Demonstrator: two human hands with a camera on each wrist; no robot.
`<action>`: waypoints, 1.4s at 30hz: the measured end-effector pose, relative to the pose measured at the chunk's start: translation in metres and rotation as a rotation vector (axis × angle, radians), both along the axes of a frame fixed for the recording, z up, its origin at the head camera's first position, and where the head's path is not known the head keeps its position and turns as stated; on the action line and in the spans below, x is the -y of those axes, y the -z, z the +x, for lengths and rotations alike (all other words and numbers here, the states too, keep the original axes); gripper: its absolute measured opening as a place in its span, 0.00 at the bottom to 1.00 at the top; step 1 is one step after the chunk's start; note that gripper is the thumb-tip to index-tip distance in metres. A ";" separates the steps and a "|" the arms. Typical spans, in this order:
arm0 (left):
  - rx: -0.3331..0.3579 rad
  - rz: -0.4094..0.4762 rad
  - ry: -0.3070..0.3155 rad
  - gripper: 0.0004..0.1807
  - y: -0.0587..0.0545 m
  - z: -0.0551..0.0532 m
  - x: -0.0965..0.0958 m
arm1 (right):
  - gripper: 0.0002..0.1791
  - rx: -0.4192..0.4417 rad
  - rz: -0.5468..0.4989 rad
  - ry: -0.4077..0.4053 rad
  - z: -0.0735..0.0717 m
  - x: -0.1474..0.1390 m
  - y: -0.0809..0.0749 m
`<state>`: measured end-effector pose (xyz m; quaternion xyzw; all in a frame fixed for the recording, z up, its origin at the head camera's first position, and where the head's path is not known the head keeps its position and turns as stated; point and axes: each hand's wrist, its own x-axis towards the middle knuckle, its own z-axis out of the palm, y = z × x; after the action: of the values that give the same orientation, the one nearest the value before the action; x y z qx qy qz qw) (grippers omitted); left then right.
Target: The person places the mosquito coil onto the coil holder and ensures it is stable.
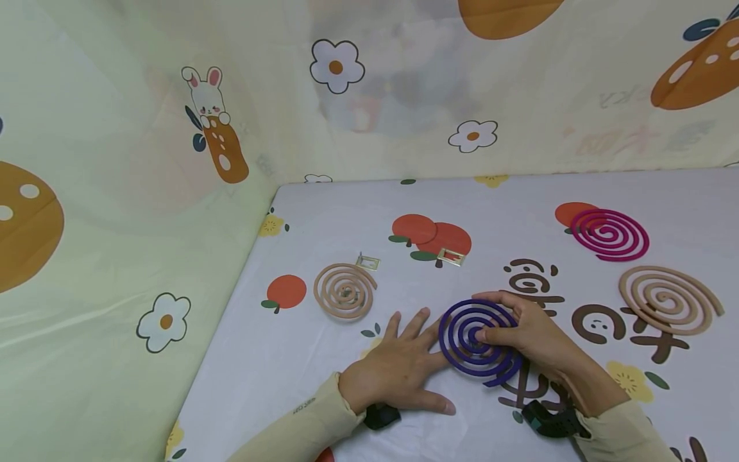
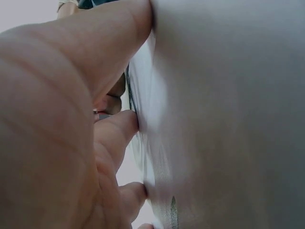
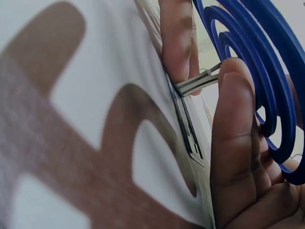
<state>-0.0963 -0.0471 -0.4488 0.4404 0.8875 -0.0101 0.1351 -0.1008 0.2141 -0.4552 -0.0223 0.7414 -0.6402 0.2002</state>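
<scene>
Coil: the purple spiral coil [image 1: 478,342] lay on the printed worktop [image 1: 346,212] in front of the person, between the two hands, its right side lifted slightly off the cloth as seen by the right wrist camera.
Right hand: the right hand [image 1: 531,333] was curled over the coil's right half, thumb and fingers [image 3: 233,143] clamped on its rings near the centre.
Stand: a thin metal stand [image 3: 190,109] was seen under that hand, flat on the worktop with its prong bent up beneath the coil (two similar metal pieces [image 1: 367,261] [image 1: 451,256] lay farther back).
Left hand: the left hand [image 1: 398,372] was laid flat on the worktop, fingers [image 2: 119,129] spread and straight, the tips just touching the coil's left edge; nothing was gripped.
Handling: the coil was judged brittle, so it was best held close to the centre, kept level, and eased onto the prong without twisting.
Risk: a ring could be snapped if the outer edge were levered.
Others: a tan coil [image 1: 344,290] to the left, a pink coil [image 1: 609,234] and a larger tan coil [image 1: 670,299] to the right, all well apart.
</scene>
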 end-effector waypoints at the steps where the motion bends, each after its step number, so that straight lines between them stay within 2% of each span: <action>1: 0.000 0.000 0.000 0.50 0.000 0.000 0.000 | 0.41 -0.002 0.003 0.000 0.000 0.000 0.000; 8: 0.010 0.008 0.001 0.50 0.001 0.000 0.000 | 0.40 -0.013 0.001 0.004 0.001 -0.002 -0.001; 16: -0.009 0.002 -0.001 0.50 0.002 -0.001 0.000 | 0.41 -0.002 0.040 0.002 0.000 -0.001 -0.004; 26: 0.011 -0.010 -0.009 0.50 0.003 -0.001 -0.001 | 0.41 0.007 0.019 0.007 0.000 0.001 -0.004; 42: -0.006 -0.007 -0.004 0.50 0.000 0.000 0.000 | 0.41 0.014 0.019 0.028 0.001 0.005 -0.004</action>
<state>-0.0967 -0.0467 -0.4491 0.4381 0.8888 -0.0142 0.1338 -0.0999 0.2093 -0.4513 -0.0054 0.7460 -0.6362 0.1967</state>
